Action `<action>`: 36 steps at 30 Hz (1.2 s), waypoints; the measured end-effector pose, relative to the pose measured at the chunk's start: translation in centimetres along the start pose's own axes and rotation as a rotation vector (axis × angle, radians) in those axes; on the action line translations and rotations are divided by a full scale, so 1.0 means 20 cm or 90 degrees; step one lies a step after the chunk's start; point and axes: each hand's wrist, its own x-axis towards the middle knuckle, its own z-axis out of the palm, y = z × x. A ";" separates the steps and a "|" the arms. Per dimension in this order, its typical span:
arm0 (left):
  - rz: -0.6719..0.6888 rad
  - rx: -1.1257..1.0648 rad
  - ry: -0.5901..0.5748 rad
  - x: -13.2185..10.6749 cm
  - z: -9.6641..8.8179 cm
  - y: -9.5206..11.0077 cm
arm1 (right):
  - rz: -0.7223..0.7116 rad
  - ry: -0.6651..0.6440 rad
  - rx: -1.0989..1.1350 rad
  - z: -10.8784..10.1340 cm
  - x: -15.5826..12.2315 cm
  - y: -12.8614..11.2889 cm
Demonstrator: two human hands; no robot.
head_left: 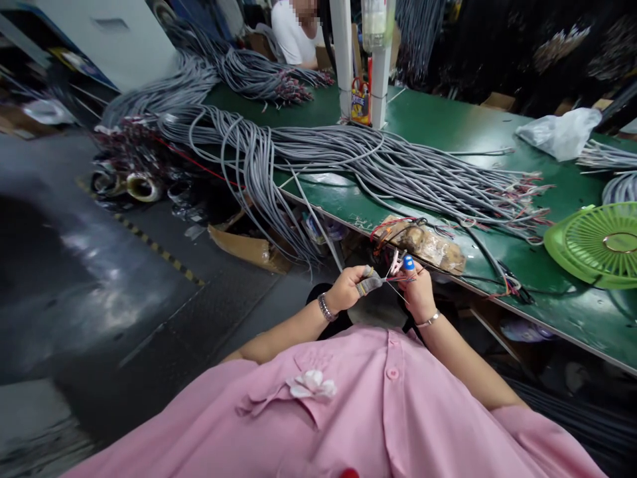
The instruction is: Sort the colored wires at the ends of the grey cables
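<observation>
Pink shirt point(348, 418) and white flower point(313, 385) fill the foreground of the head view as a person works just off the near edge of a green table point(432, 116), the left hand point(351, 289) pinching a cluster of thin wires point(395, 279) between grey-covered fingers while the right hand point(418, 291), its thumb capped in blue, presses its fingers together on the wires' far ends. Beside the hands, a tape-wrapped block point(423, 245) rests at the table's edge, near a long bundle of grey cables point(343, 147) and a green fan point(600, 242); a co-worker in white point(291, 36) appears beyond.
</observation>
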 end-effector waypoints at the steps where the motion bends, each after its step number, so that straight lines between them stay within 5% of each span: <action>1: 0.002 0.002 -0.001 0.00 0.00 0.00 | -0.005 0.010 0.005 0.00 0.00 0.01; 7: 0.004 0.015 -0.024 0.03 0.01 -0.03 | 0.152 -0.052 0.118 0.05 0.02 -0.01; 15: 0.007 0.035 -0.042 0.00 0.03 -0.01 | 0.148 -0.054 0.218 0.06 0.02 -0.01; 26: 0.003 0.065 -0.109 -0.24 -0.02 0.01 | 0.223 -0.079 0.233 -0.11 -0.06 0.03; 36: 0.029 0.180 0.020 -0.43 -0.01 -0.01 | 0.239 -0.102 0.161 -0.19 -0.30 0.11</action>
